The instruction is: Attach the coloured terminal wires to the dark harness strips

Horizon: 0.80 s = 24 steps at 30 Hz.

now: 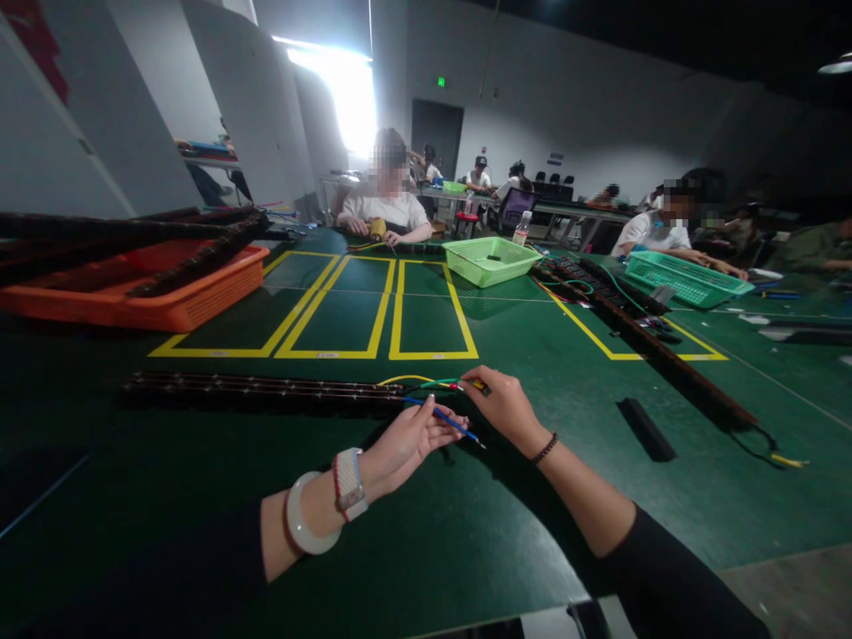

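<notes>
A long dark strip (266, 388) with rows of shiny points lies across the table in front of me. Yellow, green and blue wires come out of its right end. My left hand (416, 444), palm up, has the blue wire (453, 422) between thumb and fingers; the wire's bare tip sticks out past the fingertips. Close by on the right, my right hand (502, 399) pinches the end of the green wire (432, 383), where a small red piece shows at the fingertips. A small yellow-and-black bit shows beside those fingers; I cannot make out what it is.
An orange basket (226, 284) with dark strips stands at left. Farther back are a light green basket (493, 259) and a teal basket (692, 277). Another long strip (679, 359) and a short black bar (645, 429) lie at right. Co-workers sit across the table.
</notes>
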Each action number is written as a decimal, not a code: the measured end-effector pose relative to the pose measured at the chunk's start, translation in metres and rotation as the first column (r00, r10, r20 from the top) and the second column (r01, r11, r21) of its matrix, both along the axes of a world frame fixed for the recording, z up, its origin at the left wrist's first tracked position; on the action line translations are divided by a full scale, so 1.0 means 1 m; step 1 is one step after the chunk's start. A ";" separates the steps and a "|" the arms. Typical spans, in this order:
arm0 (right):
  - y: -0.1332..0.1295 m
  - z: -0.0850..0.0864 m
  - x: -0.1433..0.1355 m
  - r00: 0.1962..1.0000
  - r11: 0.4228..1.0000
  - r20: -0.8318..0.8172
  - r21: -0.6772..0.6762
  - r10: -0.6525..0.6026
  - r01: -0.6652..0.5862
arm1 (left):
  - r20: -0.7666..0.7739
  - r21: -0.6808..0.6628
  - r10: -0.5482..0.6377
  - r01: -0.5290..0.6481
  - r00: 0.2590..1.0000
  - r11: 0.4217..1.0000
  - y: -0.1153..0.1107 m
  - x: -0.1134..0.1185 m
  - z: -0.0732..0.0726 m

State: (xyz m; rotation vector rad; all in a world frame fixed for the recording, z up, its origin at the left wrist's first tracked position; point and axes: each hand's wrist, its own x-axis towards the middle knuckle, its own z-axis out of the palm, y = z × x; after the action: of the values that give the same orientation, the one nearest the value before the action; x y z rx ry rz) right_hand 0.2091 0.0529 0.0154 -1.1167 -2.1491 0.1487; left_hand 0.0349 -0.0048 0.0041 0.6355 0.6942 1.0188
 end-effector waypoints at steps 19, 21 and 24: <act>-0.006 0.013 0.009 0.898 0.904 0.281 0.165 0.339 -0.394 | 0.077 -0.119 0.087 -0.077 0.993 0.990 0.002 0.000 0.003; -0.013 0.018 0.008 0.854 0.836 0.297 0.230 0.427 -0.498 | 0.072 -0.143 0.097 -0.086 0.993 0.986 0.002 0.000 0.004; -0.021 0.019 0.004 0.797 0.751 0.403 0.312 0.450 -0.582 | 0.080 -0.148 0.094 -0.082 0.992 0.986 0.002 -0.001 0.003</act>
State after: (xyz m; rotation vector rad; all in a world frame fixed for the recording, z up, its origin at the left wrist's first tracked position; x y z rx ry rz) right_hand 0.2129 0.0324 0.0343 -0.2679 -2.5623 -0.2519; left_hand 0.0341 -0.0033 0.0066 0.4351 0.7173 1.0610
